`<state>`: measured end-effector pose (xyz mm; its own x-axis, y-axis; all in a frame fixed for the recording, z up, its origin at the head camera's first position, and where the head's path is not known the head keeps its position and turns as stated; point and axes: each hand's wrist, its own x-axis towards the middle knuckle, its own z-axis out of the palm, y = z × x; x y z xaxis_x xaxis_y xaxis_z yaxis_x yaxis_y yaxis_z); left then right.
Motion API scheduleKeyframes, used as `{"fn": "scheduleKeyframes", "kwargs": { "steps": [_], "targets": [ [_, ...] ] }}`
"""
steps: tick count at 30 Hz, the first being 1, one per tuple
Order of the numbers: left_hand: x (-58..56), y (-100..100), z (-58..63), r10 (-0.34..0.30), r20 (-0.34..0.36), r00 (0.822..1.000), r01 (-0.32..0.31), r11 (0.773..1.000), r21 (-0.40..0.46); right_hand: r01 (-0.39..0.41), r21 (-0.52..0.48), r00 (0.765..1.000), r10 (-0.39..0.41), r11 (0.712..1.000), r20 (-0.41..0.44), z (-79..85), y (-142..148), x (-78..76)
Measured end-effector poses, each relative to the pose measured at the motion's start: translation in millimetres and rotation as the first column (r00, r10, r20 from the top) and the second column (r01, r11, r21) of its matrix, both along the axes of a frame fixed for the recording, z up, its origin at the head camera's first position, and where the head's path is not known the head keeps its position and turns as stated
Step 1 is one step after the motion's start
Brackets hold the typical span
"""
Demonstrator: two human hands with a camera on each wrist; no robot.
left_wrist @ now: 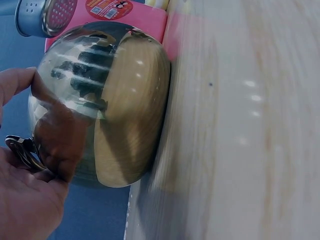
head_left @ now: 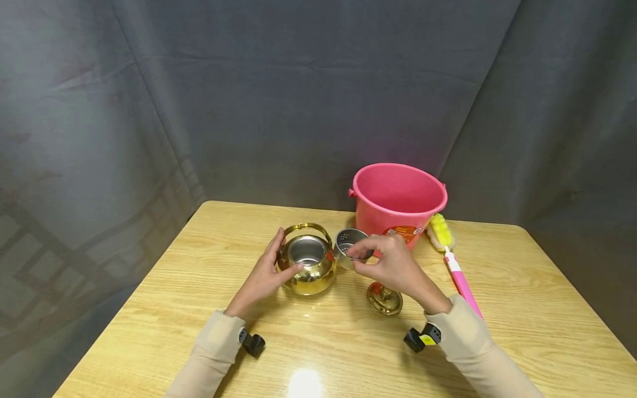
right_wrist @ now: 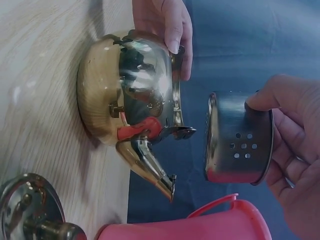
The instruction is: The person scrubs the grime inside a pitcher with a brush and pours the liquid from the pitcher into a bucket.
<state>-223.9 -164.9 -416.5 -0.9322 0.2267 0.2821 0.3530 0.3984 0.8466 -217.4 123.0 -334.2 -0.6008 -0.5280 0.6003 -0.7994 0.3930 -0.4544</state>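
Note:
A shiny gold kettle [head_left: 314,281] stands on the table with its round mouth uncovered and its hoop handle [head_left: 307,225] up. My left hand [head_left: 265,277] holds it from the left side, the thumb lying by the mouth and the fingers near the handle's base. To the right of the kettle, my right hand [head_left: 393,264] pinches a steel strainer cup [right_wrist: 237,122] by its rim. In the right wrist view this cup hangs higher than the kettle's mouth, its holed wall toward the camera. The kettle's spout [right_wrist: 147,162] carries a red piece at its base.
A gold lid with a knob [head_left: 385,301] lies on the table below my right hand. Behind it stands a pink bucket [head_left: 368,215]. A yellow-headed brush [head_left: 440,232] with a pink and white handle lies to the bucket's right. Grey cloth [head_left: 298,110] hangs behind the wooden table [head_left: 199,276].

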Motion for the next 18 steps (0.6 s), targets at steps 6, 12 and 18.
{"fn": "scheduleKeyframes", "kwargs": {
  "steps": [6,12,18],
  "targets": [
    [-0.1,1,0.1,0.004,0.01,1.0,-0.004,1.0,-0.002,0.029,0.001,1.0,-0.029,1.0,0.012,-2.7,7,0.4],
    [0.7,-1,0.6,-0.002,-0.008,1.0,0.002,1.0,-0.007,0.048,0.001,0.999,-0.047,0.999,-0.003,-3.7,12,1.3],
    [0.5,0,-0.1,-0.005,-0.006,1.0,0.005,1.0,-0.006,0.051,0.003,0.999,-0.051,0.999,-0.01,-5.9,21,0.9]
  ]
}}
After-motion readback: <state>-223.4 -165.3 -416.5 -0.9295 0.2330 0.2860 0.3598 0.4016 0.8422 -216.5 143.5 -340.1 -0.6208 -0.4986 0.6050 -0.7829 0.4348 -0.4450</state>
